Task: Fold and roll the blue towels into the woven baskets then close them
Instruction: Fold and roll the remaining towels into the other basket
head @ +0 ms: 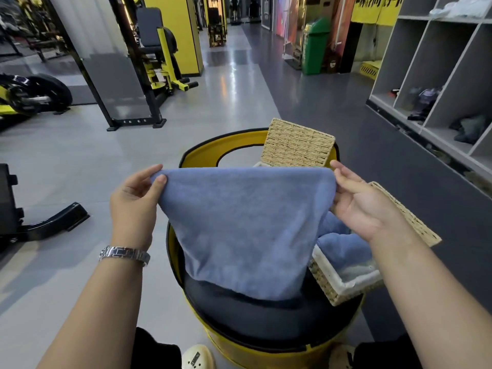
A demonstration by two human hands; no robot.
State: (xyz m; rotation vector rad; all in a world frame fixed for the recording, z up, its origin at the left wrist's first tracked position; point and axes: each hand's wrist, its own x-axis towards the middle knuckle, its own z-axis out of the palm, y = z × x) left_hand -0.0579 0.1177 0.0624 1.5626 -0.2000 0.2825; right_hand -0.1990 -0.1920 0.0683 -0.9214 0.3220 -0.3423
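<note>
A blue towel [239, 230] is pinched by left hand [133, 201] and right hand [362, 206], mid-fold; rolling into the open basket [346, 286] is judged next.

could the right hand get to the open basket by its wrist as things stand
Probably yes, once it is free. The open basket sits just below the right hand, lid up, nothing covering it. But that hand pinches a corner of the blue towel, so it must let go or carry the towel along.

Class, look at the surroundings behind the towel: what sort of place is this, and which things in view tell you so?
Most likely a gym. A yellow-and-black weight machine stands on the floor, a weight plate sits at the left, and open cubby shelves hold belongings.
</note>
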